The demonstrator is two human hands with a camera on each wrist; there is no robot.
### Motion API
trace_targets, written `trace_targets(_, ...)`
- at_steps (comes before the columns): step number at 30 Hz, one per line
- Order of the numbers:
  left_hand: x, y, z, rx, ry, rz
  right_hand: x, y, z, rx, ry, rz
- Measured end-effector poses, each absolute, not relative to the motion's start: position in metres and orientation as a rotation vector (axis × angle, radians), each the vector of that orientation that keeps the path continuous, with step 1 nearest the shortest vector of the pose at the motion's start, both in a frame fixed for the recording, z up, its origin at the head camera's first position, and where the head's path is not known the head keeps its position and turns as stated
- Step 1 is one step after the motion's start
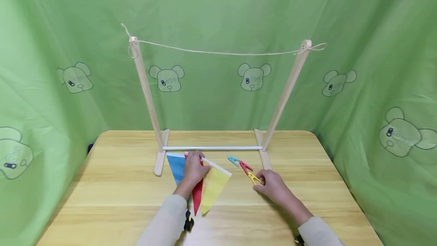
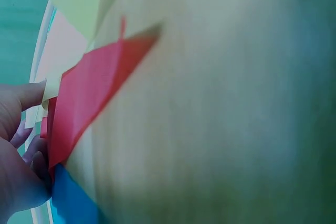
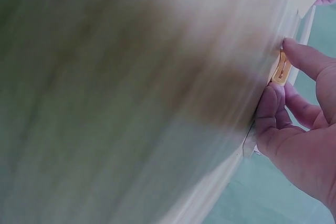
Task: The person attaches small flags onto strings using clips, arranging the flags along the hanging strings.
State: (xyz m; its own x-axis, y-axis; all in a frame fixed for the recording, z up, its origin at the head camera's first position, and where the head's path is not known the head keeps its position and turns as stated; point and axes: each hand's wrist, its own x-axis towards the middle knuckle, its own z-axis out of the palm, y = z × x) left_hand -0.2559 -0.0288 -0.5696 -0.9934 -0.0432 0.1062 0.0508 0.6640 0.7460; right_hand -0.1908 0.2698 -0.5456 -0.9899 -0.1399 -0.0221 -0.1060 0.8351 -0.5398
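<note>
Three triangular pennant flags with white top edges fan out over the table: a blue pennant [image 1: 176, 165], a red pennant [image 1: 197, 197] and a yellow pennant [image 1: 214, 185]. My left hand [image 1: 194, 169] grips them near their white edges, covering part of the red one. In the left wrist view, thumb and fingers close around the edge beside the red pennant [image 2: 89, 87]. To the right, my right hand [image 1: 274, 187] pinches a yellow clothespin [image 1: 253, 178] between thumb and fingertips. Beyond it, a red clothespin [image 1: 246, 167] and a blue clothespin [image 1: 233, 160] form a slanting row.
Behind the hands stands a wooden frame with a left post [image 1: 146, 90], a right post [image 1: 286, 90] and a white crossbar [image 1: 211, 148] low between them. A sagging string [image 1: 211, 52] joins the post tops. Green curtains [image 1: 218, 7] surround the wooden table [image 1: 112, 185].
</note>
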Motion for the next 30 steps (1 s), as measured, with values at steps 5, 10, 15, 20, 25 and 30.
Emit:
trace_targets(5,-0.2542,-0.0302,-0.5688,-0.003,-2.748,-1.26,-0.191,0.2694,-0.5466,-0.19,2.95,-0.873)
trace_targets(10,-0.2524,-0.0327,-0.5696,-0.035,-2.751,-1.258,-0.1912,0.269,-0.5475,-0.192,2.945,-0.883)
trace_targets(15,-0.2512,-0.0352,-0.5678,-0.103,-2.762,-1.245,-0.1903,0.2685,-0.5469,-0.185,2.945,-0.889)
trace_targets(20,-0.251,-0.0368,-0.5696,-0.136,-2.741,-1.255,-0.1891,0.269,-0.5478,-0.178,2.943,-0.896)
trace_targets(25,-0.2522,-0.0359,-0.5728,-0.166,-2.715,-1.239,-0.1891,0.2698,-0.5492,-0.168,2.948,-0.899)
trace_targets(30,-0.2535,-0.0348,-0.5726,-0.181,-2.712,-1.245,-0.1889,0.2702,-0.5483,-0.167,2.961,-0.894)
